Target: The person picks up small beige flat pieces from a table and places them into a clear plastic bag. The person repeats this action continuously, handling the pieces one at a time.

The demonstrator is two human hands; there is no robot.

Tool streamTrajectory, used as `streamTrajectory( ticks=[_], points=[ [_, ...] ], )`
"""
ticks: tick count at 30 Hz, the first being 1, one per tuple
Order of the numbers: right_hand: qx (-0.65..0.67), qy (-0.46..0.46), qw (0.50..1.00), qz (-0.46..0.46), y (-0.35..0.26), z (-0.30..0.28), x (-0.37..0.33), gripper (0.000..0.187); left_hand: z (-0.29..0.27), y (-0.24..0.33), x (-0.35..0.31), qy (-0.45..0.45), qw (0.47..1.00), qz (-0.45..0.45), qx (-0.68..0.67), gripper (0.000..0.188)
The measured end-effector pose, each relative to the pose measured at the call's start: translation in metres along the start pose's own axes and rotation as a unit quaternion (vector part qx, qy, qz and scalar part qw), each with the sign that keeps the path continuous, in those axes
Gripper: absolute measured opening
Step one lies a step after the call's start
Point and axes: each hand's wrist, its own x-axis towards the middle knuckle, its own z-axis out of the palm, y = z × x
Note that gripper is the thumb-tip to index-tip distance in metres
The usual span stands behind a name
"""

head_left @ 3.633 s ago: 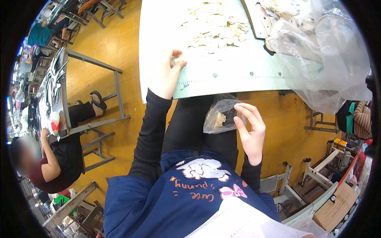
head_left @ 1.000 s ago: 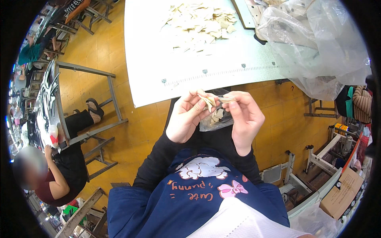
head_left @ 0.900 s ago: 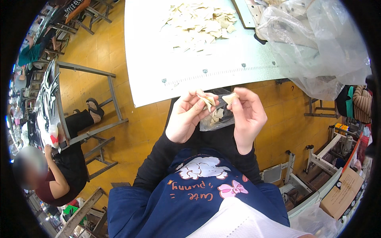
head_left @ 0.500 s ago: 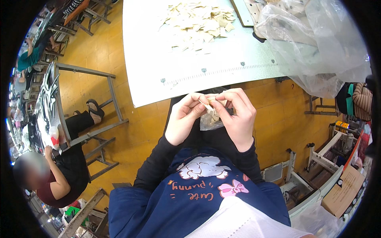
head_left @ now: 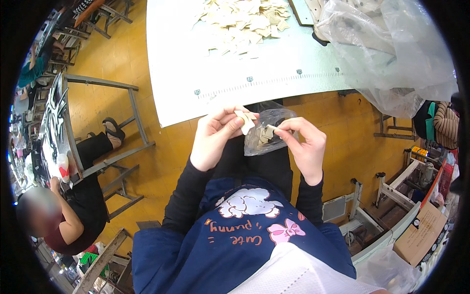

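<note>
Between thumb and fingers, my left hand (head_left: 218, 134) pinches a few small cream-coloured flat pieces (head_left: 246, 121). My right hand (head_left: 304, 144) is apart from it to the right, thumb and forefinger closed on one small cream piece (head_left: 272, 128). Below and between both hands an open clear plastic bag (head_left: 274, 142) rests at my lap, with several similar pieces inside it. A loose heap of the same cream pieces (head_left: 245, 22) lies on the white table beyond my hands. What the pieces are made of I cannot tell.
The white table (head_left: 186, 103) carries a printed ruler scale along its near edge. Crumpled clear plastic sheeting (head_left: 387, 59) hangs over its right corner. At left, a person (head_left: 73, 220) sits by a metal-framed table (head_left: 105, 81). A cardboard box (head_left: 420, 234) stands at lower right.
My hands have moved apart, the right one going right and slightly down with one piece. The left keeps several pieces. More of the plastic bag now shows between them.
</note>
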Motion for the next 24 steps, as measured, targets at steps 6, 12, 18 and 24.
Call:
streamTrajectory(
  ticks=[6,12,18,24],
  points=[
    [-0.149,-0.053,0.981,-0.11,0.009,0.002,-0.003,0.018,-0.004,-0.004,0.0,0.013,0.998,0.019,0.057,0.02],
    [0.022,-0.019,0.999,-0.013,-0.01,0.01,-0.004,0.021,0.012,-0.005,-0.001,-0.006,0.989,0.046,0.143,0.021],
    [0.096,0.034,0.995,0.021,-0.01,0.018,-0.001,0.009,0.018,0.0,-0.005,-0.024,0.975,0.074,0.209,0.027],
    [-0.031,-0.023,0.999,-0.004,0.001,-0.013,-0.009,0.016,-0.027,0.029,0.026,0.058,0.903,0.227,0.361,0.027]
  ],
)
